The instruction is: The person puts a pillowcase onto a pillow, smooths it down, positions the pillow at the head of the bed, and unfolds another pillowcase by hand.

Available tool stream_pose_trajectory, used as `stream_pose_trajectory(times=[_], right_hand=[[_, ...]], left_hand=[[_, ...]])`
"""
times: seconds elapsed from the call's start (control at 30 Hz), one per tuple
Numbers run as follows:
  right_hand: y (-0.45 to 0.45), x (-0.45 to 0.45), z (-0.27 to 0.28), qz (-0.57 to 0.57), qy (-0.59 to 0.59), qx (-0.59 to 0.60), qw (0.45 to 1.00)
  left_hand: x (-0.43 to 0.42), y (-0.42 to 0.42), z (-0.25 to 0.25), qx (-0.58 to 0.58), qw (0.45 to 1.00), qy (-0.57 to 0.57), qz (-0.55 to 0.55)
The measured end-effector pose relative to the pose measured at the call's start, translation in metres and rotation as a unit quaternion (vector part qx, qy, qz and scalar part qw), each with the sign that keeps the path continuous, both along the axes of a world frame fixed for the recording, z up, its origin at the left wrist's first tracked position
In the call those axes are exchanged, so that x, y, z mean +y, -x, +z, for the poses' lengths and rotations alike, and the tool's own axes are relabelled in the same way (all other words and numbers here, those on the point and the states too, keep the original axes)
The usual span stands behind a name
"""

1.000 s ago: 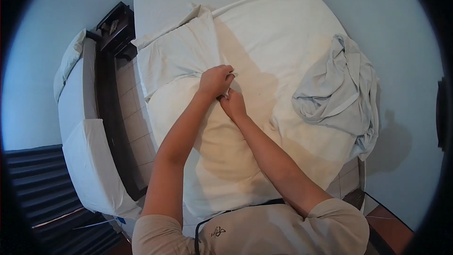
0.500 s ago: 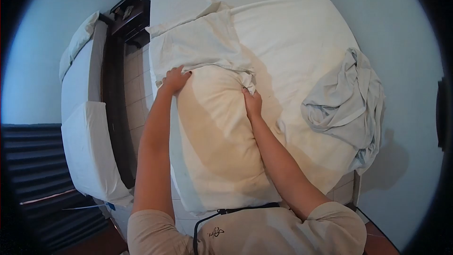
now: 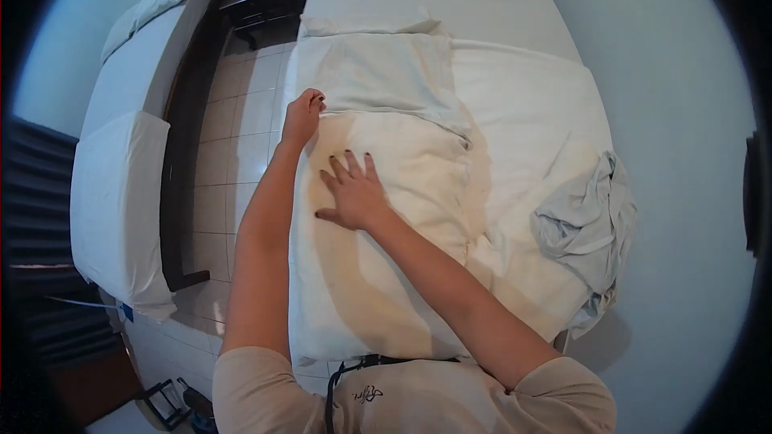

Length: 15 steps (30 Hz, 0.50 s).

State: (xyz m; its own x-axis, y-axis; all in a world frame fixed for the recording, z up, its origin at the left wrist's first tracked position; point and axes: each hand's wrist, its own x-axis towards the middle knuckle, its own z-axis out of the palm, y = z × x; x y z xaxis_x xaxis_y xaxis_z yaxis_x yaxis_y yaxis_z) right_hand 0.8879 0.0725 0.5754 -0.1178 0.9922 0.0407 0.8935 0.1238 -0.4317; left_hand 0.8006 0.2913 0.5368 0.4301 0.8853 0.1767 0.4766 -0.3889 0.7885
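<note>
A plump, yellowish pillow (image 3: 402,273) lies lengthwise on the bed in front of my body. A pale grey-white pillowcase (image 3: 378,72) covers its far end, with the open hem running across the pillow. At the hem's left corner, the fingers of my left hand (image 3: 303,119) are curled closed on the pillowcase edge. My right hand (image 3: 354,193) rests flat on the bare pillow, fingers spread, a little below the hem and holding nothing.
Crumpled grey-white cloth (image 3: 591,221) lies at the bed's right edge by the wall. A second bed (image 3: 121,201) with white bedding stands left, across a tiled floor strip (image 3: 213,169). A dark wooden nightstand (image 3: 265,0) sits between the beds at the far end.
My right hand has let go of the hem's right side and moved left onto the pillow, fingers spreading. My left hand now grips the hem's left corner. The view has shifted.
</note>
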Motion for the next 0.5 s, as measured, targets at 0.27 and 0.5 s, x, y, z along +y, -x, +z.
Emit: stream_pose_trajectory(times=[0.27, 0.5], right_hand=[[0.006, -0.005, -0.030, 0.003, -0.013, -0.070, 0.997], [-0.014, -0.012, -0.034, -0.035, -0.021, -0.084, 0.996]], left_hand=[[0.026, 0.040, -0.061, 0.247, 0.958, 0.126, 0.074], [0.009, 0.059, -0.073, -0.329, 0.917, 0.204, 0.099]])
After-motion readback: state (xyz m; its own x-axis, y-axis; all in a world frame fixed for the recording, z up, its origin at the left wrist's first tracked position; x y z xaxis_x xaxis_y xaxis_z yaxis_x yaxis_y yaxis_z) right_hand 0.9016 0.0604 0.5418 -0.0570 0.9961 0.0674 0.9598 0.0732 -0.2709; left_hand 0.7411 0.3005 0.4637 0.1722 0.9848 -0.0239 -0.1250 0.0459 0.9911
